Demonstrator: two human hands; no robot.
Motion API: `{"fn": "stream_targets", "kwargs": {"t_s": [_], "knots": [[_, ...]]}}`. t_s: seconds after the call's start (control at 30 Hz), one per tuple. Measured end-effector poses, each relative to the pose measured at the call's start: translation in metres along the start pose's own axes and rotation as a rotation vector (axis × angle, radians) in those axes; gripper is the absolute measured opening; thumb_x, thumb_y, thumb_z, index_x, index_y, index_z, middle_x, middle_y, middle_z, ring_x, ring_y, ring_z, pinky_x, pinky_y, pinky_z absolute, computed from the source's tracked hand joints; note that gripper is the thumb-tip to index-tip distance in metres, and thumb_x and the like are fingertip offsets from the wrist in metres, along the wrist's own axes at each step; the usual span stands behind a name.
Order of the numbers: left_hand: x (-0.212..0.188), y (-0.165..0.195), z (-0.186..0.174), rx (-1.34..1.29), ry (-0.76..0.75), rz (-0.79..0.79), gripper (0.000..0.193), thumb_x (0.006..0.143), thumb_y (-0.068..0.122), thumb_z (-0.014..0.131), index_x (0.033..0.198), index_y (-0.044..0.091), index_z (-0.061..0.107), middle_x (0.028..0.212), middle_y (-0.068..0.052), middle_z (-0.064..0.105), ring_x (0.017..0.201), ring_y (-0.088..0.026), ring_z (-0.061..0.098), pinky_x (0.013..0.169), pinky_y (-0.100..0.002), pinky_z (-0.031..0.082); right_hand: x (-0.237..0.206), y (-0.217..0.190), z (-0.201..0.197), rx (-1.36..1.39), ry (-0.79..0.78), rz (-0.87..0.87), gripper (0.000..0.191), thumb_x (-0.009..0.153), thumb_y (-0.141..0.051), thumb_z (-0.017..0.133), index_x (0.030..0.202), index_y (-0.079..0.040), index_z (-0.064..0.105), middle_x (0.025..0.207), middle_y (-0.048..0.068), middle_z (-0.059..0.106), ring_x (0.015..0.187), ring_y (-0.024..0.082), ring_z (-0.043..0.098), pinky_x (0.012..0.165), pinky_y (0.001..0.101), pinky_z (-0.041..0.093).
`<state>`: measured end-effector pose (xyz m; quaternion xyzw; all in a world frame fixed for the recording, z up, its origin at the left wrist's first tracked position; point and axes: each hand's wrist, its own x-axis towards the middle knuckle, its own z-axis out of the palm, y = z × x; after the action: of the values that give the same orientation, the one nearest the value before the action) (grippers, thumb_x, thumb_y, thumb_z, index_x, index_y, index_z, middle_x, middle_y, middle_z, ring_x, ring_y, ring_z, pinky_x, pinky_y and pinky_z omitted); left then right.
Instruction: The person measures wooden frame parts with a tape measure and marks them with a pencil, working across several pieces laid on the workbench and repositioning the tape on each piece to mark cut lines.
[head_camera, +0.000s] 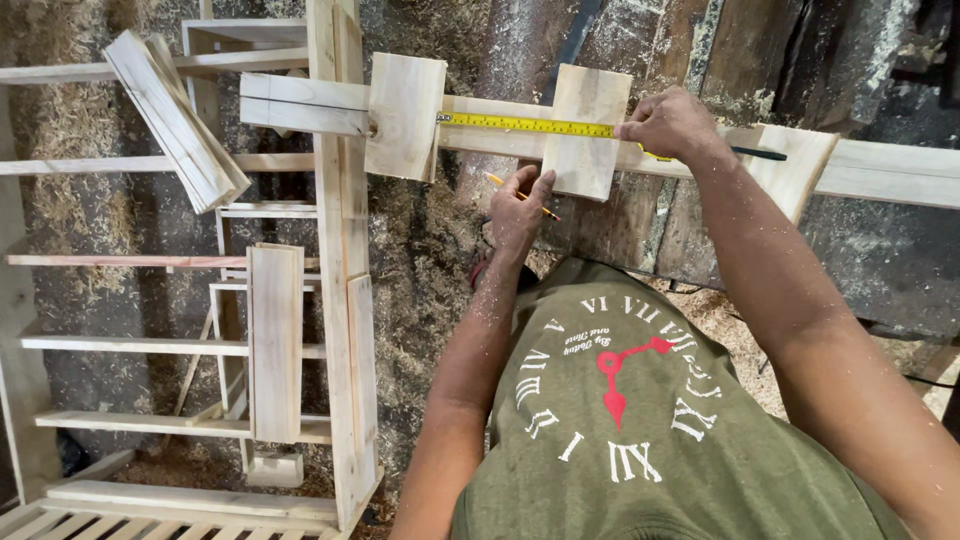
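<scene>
Our right hand (668, 124) pinches the yellow tape (530, 125) flat along the rail (890, 170), its length running left to right, while our left hand (518, 205), nearer the block (585, 130), grips a pencil (545, 211) at its lower edge.

Pale raw wood boards (585, 130), matt, glossy yellow tape measure (525, 124), sawdust-strewn floor (420, 240)

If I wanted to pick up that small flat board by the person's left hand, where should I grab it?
Probably by the lower end of the small board, coming from below. That end overhangs the long rail with both faces free, while the tape measure crosses its upper part and the left hand touches one corner.
</scene>
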<state>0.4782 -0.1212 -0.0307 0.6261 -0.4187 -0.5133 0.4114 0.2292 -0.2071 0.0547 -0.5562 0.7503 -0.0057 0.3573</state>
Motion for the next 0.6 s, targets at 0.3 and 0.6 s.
{"fn": "stream_targets", "kwargs": {"t_s": [0.3,0.6], "knots": [[-0.0011,0.0077,0.003,-0.216,-0.1,-0.09,0.037,0.094,0.023,0.074,0.12,-0.004,0.071,0.097,-0.01,0.077,0.077,-0.013,0.072,0.067,-0.027,0.062,0.0002,-0.0037,0.0021,0.004,-0.046,0.06,0.032,0.09,-0.045,0.081,0.094,-0.014,0.082,0.079,0.005,0.073,0.068,0.016,0.062,0.061,0.0401,0.051],[0.0003,0.0018,0.0085,-0.194,-0.077,-0.014,0.032,0.095,0.02,0.075,0.116,-0.004,0.073,0.097,-0.008,0.076,0.08,-0.011,0.07,0.07,-0.026,0.06,-0.0026,-0.004,-0.0001,0.031,-0.023,0.012,0.03,0.088,-0.041,0.084,0.092,-0.012,0.08,0.08,0.004,0.07,0.071,0.014,0.063,0.064,0.0389,0.051]]}}
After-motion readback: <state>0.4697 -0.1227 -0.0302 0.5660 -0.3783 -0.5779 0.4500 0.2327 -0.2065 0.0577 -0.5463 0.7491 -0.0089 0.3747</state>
